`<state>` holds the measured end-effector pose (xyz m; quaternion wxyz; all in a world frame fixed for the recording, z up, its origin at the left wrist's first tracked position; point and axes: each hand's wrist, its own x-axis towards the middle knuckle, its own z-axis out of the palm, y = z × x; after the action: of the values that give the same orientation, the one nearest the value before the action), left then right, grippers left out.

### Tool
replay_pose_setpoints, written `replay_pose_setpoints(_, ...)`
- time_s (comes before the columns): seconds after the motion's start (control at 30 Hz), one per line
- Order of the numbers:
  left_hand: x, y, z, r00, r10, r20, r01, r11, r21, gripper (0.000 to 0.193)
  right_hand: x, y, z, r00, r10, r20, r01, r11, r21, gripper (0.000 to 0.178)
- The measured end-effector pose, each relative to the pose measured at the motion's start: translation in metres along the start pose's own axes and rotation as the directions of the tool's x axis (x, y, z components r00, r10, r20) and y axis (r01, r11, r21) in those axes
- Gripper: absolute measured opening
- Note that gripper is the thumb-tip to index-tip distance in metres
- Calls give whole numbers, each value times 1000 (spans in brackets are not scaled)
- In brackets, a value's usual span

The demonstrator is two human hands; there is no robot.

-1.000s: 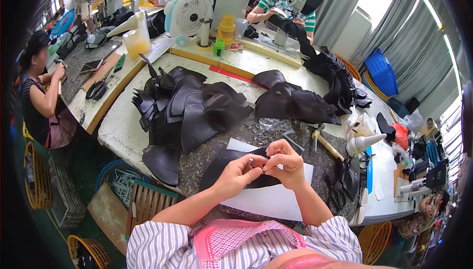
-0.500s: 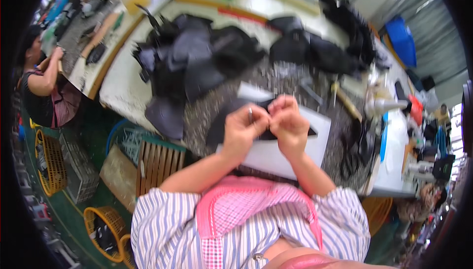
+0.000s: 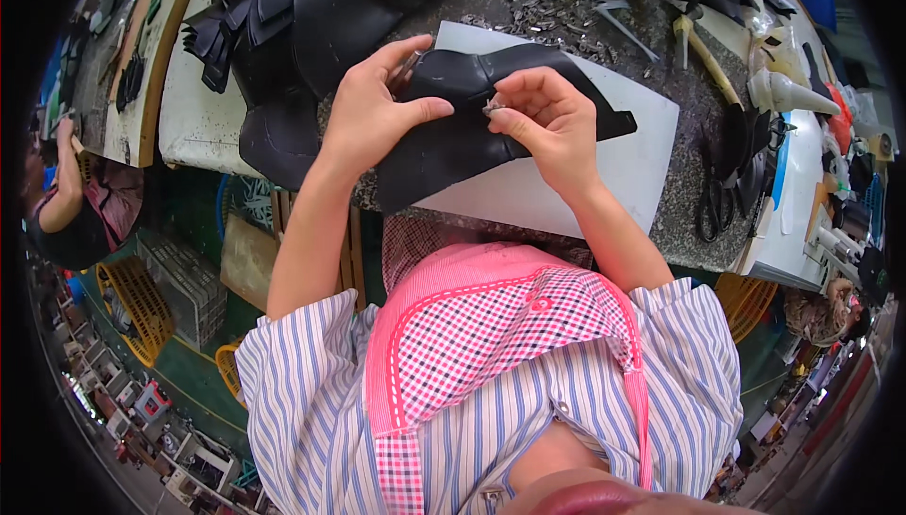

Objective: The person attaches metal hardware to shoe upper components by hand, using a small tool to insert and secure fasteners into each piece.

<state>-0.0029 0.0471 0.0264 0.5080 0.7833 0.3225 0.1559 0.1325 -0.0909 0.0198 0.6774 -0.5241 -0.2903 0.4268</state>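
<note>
A black leather-like panel (image 3: pixel 444 161) with a seam across it lies over a white sheet (image 3: pixel 613 175). At the panel's left edge, my left hand (image 3: pixel 373 114) is open, thumb and forefinger spread apart over the black material. A silvery band shows by its fingers. Over the panel's middle, my right hand (image 3: pixel 552 123) pinches a small silvery metal piece (image 3: pixel 492 109) between thumb and forefinger. Its other fingers are curled. Many similar small metal pieces (image 3: pixel 557 19) lie scattered on the speckled stone slab (image 3: pixel 675 208) beyond the sheet.
Black panels (image 3: pixel 330 24) are piled at the back left. At right lie a hammer (image 3: pixel 708 57), black scissors (image 3: pixel 715 203) and a white nozzle-shaped bottle (image 3: pixel 793 95). Yellow baskets (image 3: pixel 137 312) stand on the floor at left. Another person (image 3: pixel 80 194) works at the far left.
My hands, close together before, have moved apart. The view has shifted nearer to the work, and the black panel now shows spread out with the small metal piece over it.
</note>
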Motion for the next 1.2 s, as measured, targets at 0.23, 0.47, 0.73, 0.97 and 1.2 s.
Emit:
replay_pose_setpoints(0.23,-21,16,15,993,-101,62,118,853,-508,31,5,3,8,964,-261,48,259,965,33,13)
replay_pose_setpoints(0.47,-21,20,19,997,-67,35,74,795,-602,29,9,2,6,960,-275,45,276,961,-6,13)
replay_pose_setpoints(0.73,-21,26,24,941,284,-182,-317,930,-188,20,8,-10,-3,976,-175,128,193,971,-144,15)
replay_pose_setpoints(0.97,-20,31,18,833,546,-91,-549,836,-11,20,31,-55,-10,806,-312,503,588,519,-621,38)
replay_pose_setpoints(1.2,-25,26,33,602,738,-305,-691,673,263,26,14,-49,-3,936,-217,277,320,852,-415,20)
